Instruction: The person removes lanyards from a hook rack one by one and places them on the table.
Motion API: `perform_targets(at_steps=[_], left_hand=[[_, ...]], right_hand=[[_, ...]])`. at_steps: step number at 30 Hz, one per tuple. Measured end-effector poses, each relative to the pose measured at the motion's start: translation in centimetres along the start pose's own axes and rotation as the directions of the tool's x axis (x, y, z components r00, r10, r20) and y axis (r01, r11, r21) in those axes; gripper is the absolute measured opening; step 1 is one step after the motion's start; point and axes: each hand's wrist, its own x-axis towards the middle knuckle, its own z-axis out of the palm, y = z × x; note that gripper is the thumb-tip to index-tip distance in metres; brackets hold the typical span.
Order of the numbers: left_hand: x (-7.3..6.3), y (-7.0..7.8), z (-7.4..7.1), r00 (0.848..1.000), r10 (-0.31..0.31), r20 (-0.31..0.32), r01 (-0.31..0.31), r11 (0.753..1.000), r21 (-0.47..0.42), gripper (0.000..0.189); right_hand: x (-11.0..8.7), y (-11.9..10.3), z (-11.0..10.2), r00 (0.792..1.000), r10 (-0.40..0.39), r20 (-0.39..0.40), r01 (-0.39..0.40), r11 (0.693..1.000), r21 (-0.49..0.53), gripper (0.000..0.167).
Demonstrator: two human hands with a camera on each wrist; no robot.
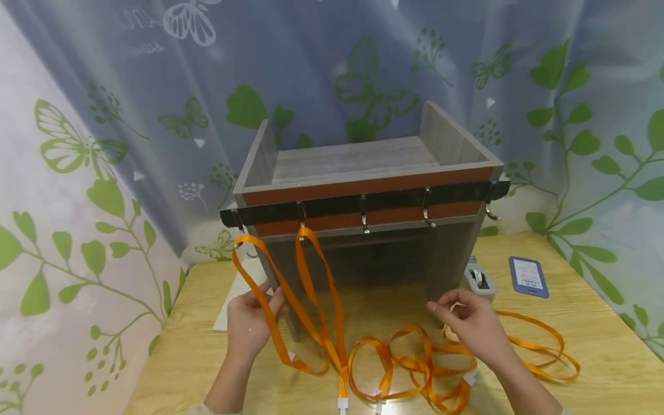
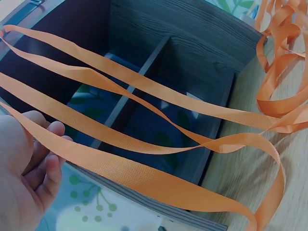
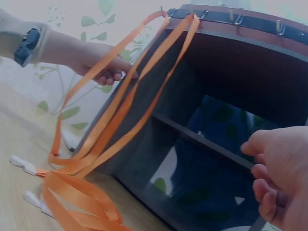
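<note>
Two orange lanyards (image 1: pixel 332 288) hang from the two leftmost hooks of a black hook rail (image 1: pixel 332 210) on a grey wooden shelf unit (image 1: pixel 446 253). My left hand (image 1: pixel 251 323) is beside the unit's left side, behind a hanging strap, its fingers loosely bent. In the left wrist view, the strap (image 2: pixel 130 180) passes close by those fingers; whether they touch it I cannot tell. My right hand (image 1: pixel 469 320), fingers loosely curled, is by the unit's right side, above loose orange lanyards (image 1: pixel 425 369) on the table. Nothing shows in its grasp in the right wrist view.
A blue card holder (image 1: pixel 529 276) and a light grey device (image 1: pixel 478 279) lie on the wooden table (image 1: pixel 176 357) at the right. Something white and flat (image 1: pixel 236 294) is left of the unit. A patterned curtain (image 1: pixel 311 69) hangs behind.
</note>
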Motion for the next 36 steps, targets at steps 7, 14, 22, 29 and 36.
perform_targets(at_steps=[7,14,22,29,36], left_hand=[[-0.8,-0.3,-0.3,1.0,0.001,-0.005,-0.001,1.0,-0.024,0.034],[-1.7,0.3,-0.7,0.981,0.119,-0.154,-0.12,0.993,0.005,0.02],[-2.2,3.0,-1.6,0.859,0.376,-0.348,-0.465,0.857,-0.22,0.009],[-1.6,4.2,-1.6,0.719,0.649,-0.248,-0.693,0.697,-0.186,0.02],[-1.6,5.3,-1.5,0.88,0.447,0.159,-0.442,0.894,-0.067,0.03]], right_hand=[[0.1,0.4,-1.2,0.989,0.023,-0.146,-0.016,0.999,0.048,0.028],[0.7,1.1,-2.3,0.979,0.088,-0.184,-0.061,0.987,0.148,0.031],[1.5,1.1,-2.5,0.987,0.066,-0.149,-0.039,0.983,0.181,0.034],[1.6,1.2,-2.4,0.986,0.077,-0.146,-0.048,0.981,0.187,0.05],[1.4,1.1,-2.1,0.983,0.063,-0.173,-0.031,0.982,0.186,0.047]])
